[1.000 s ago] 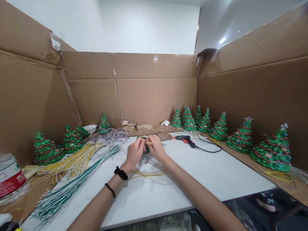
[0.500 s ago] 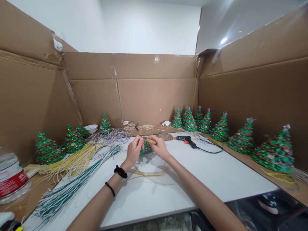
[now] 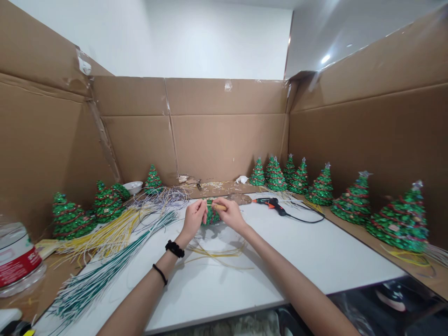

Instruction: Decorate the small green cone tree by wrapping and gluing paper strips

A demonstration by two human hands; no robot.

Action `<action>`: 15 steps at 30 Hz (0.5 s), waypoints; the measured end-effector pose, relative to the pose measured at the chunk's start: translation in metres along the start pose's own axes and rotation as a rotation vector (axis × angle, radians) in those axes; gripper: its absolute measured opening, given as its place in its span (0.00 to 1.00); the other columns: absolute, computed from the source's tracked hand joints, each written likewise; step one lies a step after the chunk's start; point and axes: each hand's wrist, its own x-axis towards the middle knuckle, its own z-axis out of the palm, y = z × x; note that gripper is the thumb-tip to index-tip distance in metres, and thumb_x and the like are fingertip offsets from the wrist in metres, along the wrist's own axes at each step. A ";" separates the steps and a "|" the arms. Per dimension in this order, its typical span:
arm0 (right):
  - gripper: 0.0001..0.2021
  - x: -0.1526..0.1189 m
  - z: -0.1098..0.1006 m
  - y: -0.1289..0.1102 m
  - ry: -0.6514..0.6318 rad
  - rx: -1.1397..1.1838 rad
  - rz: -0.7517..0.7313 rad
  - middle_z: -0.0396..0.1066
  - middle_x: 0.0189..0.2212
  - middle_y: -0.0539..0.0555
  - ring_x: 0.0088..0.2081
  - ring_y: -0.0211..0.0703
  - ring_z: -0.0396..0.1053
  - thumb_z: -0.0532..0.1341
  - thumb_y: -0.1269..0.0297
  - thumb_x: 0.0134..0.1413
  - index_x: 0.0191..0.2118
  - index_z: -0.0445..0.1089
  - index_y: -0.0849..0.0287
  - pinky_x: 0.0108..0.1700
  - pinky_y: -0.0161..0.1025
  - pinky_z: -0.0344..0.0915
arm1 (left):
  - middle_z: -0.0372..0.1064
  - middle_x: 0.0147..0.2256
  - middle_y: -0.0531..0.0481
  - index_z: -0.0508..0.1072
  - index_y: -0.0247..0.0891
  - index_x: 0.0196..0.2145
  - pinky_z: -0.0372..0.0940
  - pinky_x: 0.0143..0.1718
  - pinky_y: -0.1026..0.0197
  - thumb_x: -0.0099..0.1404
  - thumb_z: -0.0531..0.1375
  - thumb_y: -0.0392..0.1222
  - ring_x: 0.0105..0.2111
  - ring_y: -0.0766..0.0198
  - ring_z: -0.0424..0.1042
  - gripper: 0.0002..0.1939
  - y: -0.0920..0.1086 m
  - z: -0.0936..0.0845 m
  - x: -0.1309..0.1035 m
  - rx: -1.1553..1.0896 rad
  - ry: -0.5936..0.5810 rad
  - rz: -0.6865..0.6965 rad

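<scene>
A small green tinsel Christmas tree [image 3: 212,218] with red trim stands between my hands at the middle of the white table. My left hand [image 3: 195,217] has its fingers pinched together at the tree's upper left side. In my right hand [image 3: 231,214] is a tool with a light wooden handle [image 3: 220,206], its tip at the top of the tree too small to make out. Thin yellow strands [image 3: 217,253] lie on the table just in front of the tree.
Bundles of yellow strands [image 3: 105,233] and green-and-white strands [image 3: 115,261] spread on the left. A glue gun [image 3: 273,205] with a black cord lies to the right. Finished-looking trees [image 3: 352,200] line the right side. A plastic bottle [image 3: 17,261] and a white bowl [image 3: 133,187] stand left.
My left hand has shifted slightly left and down, and the tree between the hands has turned or tilted a little. The right hand stays nearly in place with the wooden-handled tool.
</scene>
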 end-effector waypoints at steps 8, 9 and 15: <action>0.15 0.012 -0.016 0.021 -0.078 0.066 0.076 0.64 0.20 0.47 0.24 0.34 0.58 0.57 0.53 0.50 0.29 0.73 0.60 0.27 0.30 0.53 | 0.55 0.11 0.53 0.56 0.40 0.10 0.51 0.24 0.61 0.66 0.42 0.49 0.15 0.67 0.56 0.28 -0.028 -0.009 -0.008 0.459 -0.033 0.150; 0.15 0.013 -0.019 0.025 -0.116 0.059 0.083 0.63 0.19 0.46 0.23 0.34 0.57 0.58 0.54 0.50 0.28 0.72 0.61 0.27 0.30 0.52 | 0.54 0.11 0.53 0.55 0.40 0.11 0.49 0.24 0.61 0.66 0.43 0.48 0.15 0.67 0.54 0.27 -0.032 -0.010 -0.009 0.524 -0.048 0.170; 0.12 0.014 -0.025 0.037 -0.306 0.000 0.089 0.56 0.17 0.44 0.22 0.32 0.52 0.59 0.58 0.48 0.23 0.70 0.61 0.24 0.29 0.49 | 0.58 0.15 0.52 0.60 0.40 0.16 0.45 0.24 0.61 0.65 0.45 0.44 0.17 0.65 0.56 0.21 -0.038 -0.019 -0.005 0.732 -0.078 0.214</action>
